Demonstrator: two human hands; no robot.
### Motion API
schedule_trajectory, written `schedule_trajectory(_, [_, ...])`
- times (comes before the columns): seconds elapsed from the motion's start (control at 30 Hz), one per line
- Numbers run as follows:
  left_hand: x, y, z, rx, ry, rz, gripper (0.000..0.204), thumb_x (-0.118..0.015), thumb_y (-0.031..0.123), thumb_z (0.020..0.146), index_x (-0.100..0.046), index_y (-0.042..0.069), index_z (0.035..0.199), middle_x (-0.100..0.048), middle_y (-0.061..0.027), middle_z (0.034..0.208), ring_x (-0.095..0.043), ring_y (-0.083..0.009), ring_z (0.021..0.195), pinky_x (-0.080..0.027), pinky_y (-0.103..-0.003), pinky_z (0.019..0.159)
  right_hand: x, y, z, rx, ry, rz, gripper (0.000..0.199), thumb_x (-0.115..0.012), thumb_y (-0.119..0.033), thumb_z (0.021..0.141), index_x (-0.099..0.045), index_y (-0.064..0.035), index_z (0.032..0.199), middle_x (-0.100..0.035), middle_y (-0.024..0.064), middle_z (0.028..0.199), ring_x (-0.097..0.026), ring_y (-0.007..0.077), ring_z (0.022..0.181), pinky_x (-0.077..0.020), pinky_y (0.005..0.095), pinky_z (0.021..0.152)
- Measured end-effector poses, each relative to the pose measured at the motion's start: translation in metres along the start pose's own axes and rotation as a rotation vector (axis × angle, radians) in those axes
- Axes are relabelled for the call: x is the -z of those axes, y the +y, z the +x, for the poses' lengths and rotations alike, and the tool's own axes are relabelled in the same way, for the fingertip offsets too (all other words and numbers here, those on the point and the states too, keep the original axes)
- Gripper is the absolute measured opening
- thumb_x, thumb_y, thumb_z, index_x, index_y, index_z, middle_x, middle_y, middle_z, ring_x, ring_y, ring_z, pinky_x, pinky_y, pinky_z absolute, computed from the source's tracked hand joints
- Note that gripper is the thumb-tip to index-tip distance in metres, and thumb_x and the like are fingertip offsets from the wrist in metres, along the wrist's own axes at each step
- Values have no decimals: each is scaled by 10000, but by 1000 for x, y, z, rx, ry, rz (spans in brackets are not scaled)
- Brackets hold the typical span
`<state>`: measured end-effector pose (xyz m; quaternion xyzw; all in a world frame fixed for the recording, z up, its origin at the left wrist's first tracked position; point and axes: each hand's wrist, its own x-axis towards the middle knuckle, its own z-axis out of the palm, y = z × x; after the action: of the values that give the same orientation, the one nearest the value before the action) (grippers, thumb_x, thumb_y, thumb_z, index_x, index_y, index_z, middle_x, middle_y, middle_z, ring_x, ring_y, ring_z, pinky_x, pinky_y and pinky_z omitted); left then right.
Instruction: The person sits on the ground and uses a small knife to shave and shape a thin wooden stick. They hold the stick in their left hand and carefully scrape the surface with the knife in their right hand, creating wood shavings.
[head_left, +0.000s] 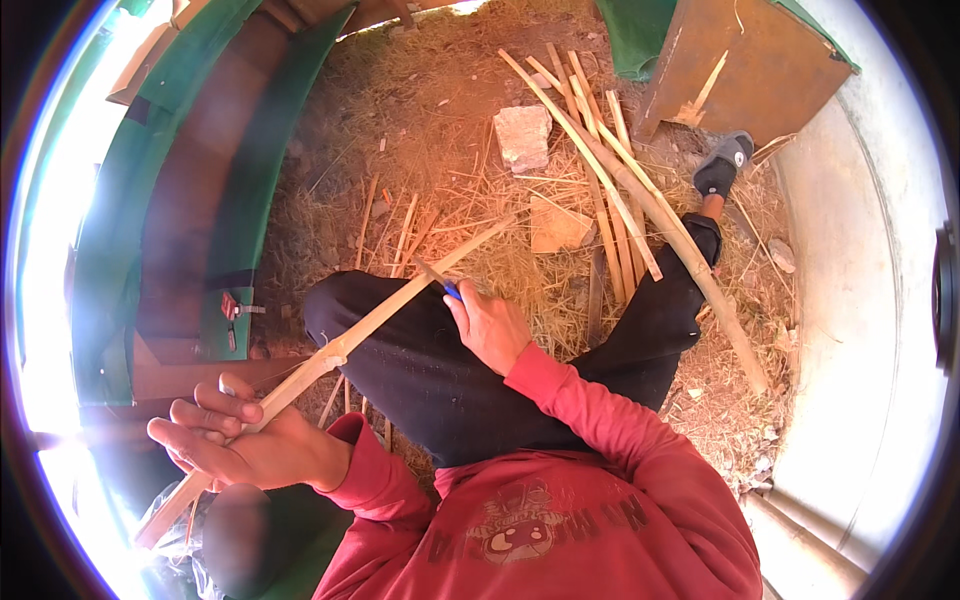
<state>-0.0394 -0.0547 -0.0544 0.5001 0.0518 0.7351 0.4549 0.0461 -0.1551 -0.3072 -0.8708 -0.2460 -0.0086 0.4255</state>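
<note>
My left hand (270, 445) grips a long, pale wooden strip (380, 310) low down, fingers curled around it, its lower end poking out past my palm. The strip runs up and away on a slant, across my dark trousers (410, 370), a knobbly joint partway along, its far tip out over the straw-littered ground (400, 110). And in my right hand (490, 325), a knife (453, 291), blue handle clasped firmly, the blade crossing the strip in its upper half!

My red sleeves (610, 405) reach forward from both sides. Beyond my knees, a bundle of sticks (608, 200) fans out on the ground, a longer curved pole (690, 250) lying slantwise beside them and passing over my outstretched leg. Left of the bundle sits a pale block (523, 139), with a flat tan piece (558, 225) just below it. Up on the right, my dark shoe (722, 163) is near a brown board (750, 65); green sheeting (285, 130) hangs over on the left.
</note>
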Motion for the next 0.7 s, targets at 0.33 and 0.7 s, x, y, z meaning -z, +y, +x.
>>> schedule_trajectory(0.33, [3,-7,10,48,-18,-97,345,-520,159,965,-357,95,668,-303,22,534,-284,-60,414,-226,-190,366,-16,5,11,-47,43,-25,277,-475,-320,957,-522,-53,1017,-585,225,587,-588,415,521,-451,510,472])
schedule_trajectory(0.7, [-13,-5,9,21,-46,-65,329,-499,115,932,-370,70,632,-271,10,498,-283,-61,374,-230,-193,366,3,51,-18,-294,77,63,348,-407,-384,974,-532,-65,1037,-592,232,631,-595,436,607,-461,532,557])
